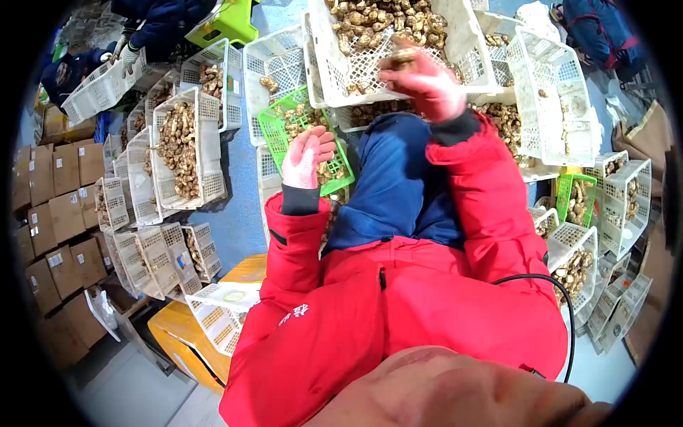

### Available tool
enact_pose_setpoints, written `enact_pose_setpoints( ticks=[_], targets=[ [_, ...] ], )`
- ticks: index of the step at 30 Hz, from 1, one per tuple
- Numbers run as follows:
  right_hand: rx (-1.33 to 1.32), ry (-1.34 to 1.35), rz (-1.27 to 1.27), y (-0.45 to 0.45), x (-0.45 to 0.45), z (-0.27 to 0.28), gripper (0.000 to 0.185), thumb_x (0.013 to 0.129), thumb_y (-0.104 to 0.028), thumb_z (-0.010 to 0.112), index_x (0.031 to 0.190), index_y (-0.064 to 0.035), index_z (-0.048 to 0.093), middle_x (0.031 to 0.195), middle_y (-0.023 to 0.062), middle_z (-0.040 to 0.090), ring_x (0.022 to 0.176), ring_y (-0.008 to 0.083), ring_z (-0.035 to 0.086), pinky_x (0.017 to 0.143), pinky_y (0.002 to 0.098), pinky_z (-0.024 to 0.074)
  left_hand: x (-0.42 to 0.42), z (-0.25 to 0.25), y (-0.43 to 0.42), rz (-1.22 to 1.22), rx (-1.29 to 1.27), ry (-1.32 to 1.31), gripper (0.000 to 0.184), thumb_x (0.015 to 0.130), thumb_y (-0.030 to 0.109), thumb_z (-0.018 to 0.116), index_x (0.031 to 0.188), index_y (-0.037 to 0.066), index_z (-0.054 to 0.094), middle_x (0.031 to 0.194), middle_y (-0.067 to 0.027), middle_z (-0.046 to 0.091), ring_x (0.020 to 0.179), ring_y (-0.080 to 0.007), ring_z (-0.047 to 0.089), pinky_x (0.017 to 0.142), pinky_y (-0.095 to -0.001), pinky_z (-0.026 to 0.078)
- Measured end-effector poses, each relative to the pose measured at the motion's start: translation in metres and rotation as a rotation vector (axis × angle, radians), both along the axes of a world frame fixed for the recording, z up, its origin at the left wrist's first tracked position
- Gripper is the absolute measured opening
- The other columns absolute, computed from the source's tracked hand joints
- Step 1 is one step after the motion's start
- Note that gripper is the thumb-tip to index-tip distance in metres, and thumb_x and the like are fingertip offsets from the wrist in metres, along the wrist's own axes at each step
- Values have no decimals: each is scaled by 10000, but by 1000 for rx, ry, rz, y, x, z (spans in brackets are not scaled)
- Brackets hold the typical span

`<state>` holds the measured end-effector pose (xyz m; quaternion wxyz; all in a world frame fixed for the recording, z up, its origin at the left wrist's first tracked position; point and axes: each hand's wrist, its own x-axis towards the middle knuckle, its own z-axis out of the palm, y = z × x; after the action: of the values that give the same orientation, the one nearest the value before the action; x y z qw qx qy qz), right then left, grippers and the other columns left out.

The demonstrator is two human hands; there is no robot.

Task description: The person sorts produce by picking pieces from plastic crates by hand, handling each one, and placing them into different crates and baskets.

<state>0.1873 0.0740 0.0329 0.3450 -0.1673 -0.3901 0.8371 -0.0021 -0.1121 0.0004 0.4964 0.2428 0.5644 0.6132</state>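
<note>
Over the large white crate (480,53) in front of me, my right hand (427,82) holds a knobbly brown root (404,57) between its fingers. A pile of similar roots (377,21) lies at the crate's far side, and its mesh floor shows nearer me. My left hand (308,153) is over the green basket (274,132), with its fingers apart and nothing in them. Some roots (299,117) lie in that basket beyond the hand. Both hands look pinkish, and red sleeves with black cuffs cover the wrists.
White crates of roots (178,142) stand at the left and more crates (569,263) at the right. Cardboard boxes (67,206) are stacked at the far left. A person (153,32) with gloves is at the top left beside a green stool (228,25).
</note>
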Motion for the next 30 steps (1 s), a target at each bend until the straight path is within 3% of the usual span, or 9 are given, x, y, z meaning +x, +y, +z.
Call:
enact_pose_setpoints(
  ticks=[5, 7, 11, 15, 19, 21, 25, 27, 30],
  targets=[
    [568, -815, -235, 27, 153, 16, 568, 758, -75, 595, 1275, -5, 369, 1142, 145, 530, 1034, 202, 529, 872, 278, 406, -20, -14, 6, 8, 51, -122, 387, 885, 232, 487, 1121, -68, 424, 949, -117, 546, 779, -137, 546, 703, -247, 465],
    [941, -1487, -228, 36, 191, 7, 497, 768, -84, 584, 1235, -12, 430, 1141, 134, 542, 1054, 183, 516, 870, 270, 406, -24, -25, 9, 1, 45, -166, 382, 886, 226, 482, 1124, -67, 426, 955, -127, 552, 786, -143, 554, 714, -251, 465],
    [775, -1037, -79, 98, 97, 9, 394, 829, -171, 532, 1195, -35, 476, 1090, 139, 578, 991, 190, 560, 847, 277, 432, -23, -40, 20, -14, -42, -141, 348, 898, 181, 463, 1155, -50, 416, 1010, -152, 560, 828, -168, 577, 721, -265, 486],
    [1764, -1224, 162, 149, -60, -67, 394, 756, -178, 604, 1137, -141, 512, 1030, 101, 562, 938, 264, 549, 785, 310, 465, -21, -28, 20, 77, -126, -12, 323, 893, 197, 452, 1104, -47, 482, 957, -163, 591, 804, -182, 597, 706, -269, 488],
    [1991, -1568, 572, 154, -138, -130, 307, 728, -141, 624, 1023, -131, 538, 977, 81, 559, 928, 219, 561, 743, 343, 481, -38, -20, 12, 95, -169, -8, 303, 880, 162, 435, 1095, -43, 491, 958, -158, 592, 803, -182, 598, 700, -264, 486],
    [2046, -1435, 425, 165, -135, -150, 320, 731, -86, 593, 1044, -127, 546, 930, 89, 597, 880, 234, 589, 686, 353, 498, -43, -22, 8, 122, -134, -8, 309, 879, 169, 436, 1098, -42, 489, 965, -157, 589, 803, -183, 597, 700, -262, 485],
    [959, -1224, 346, 164, -114, -103, 535, 757, -98, 584, 1264, -134, 416, 1044, 87, 586, 957, 185, 570, 817, 308, 456, -46, -29, 14, 90, -54, -133, 323, 889, 184, 439, 1112, -47, 475, 986, -171, 583, 822, -188, 593, 738, -281, 479],
    [280, -419, 382, 160, -84, -99, 581, 783, -177, 616, 1300, -89, 367, 1109, 66, 552, 997, 167, 547, 869, 306, 434, -35, -24, 18, 105, -105, -74, 328, 896, 197, 439, 1112, -46, 475, 987, -171, 583, 826, -189, 591, 740, -285, 480],
    [118, -238, 362, 108, -59, -39, 608, 814, -202, 606, 1320, -37, 311, 1187, 80, 505, 1055, 188, 521, 913, 303, 406, -48, -62, 16, -46, -12, -385, 353, 898, 218, 442, 1134, -44, 453, 996, -162, 580, 825, -179, 587, 735, -276, 479]
  ],
)
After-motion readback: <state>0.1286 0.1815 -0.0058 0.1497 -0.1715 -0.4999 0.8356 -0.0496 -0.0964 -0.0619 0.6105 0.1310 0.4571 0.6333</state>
